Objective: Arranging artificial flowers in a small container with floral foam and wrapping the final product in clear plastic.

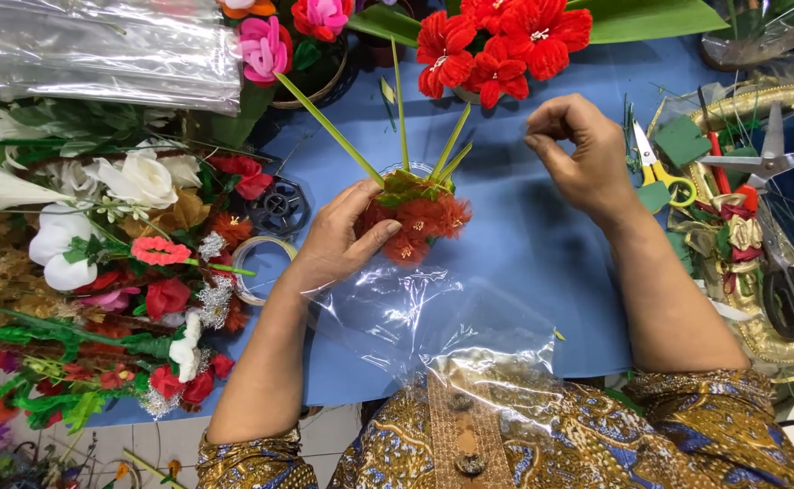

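Note:
My left hand [341, 237] grips a small bunch of fuzzy red-orange artificial flowers [418, 222] with green leaves on top and several long green stalks [403, 113] sticking up from it. It holds the bunch just above the blue table cover [542, 244]. My right hand [578, 154] hovers to the right of the bunch, fingers curled and fingertips pinched together; whether anything thin is between them cannot be seen. A crumpled sheet of clear plastic [433, 317] lies below the bunch, reaching my lap.
A heap of artificial flowers and white lilies [98, 235] fills the left side. Large red flowers [496, 41] and pink ones [265, 45] stand at the back. A tape roll [250, 263] lies beside my left wrist. Scissors [659, 172], black-handled shears [791, 290] and gold ribbon sit at right.

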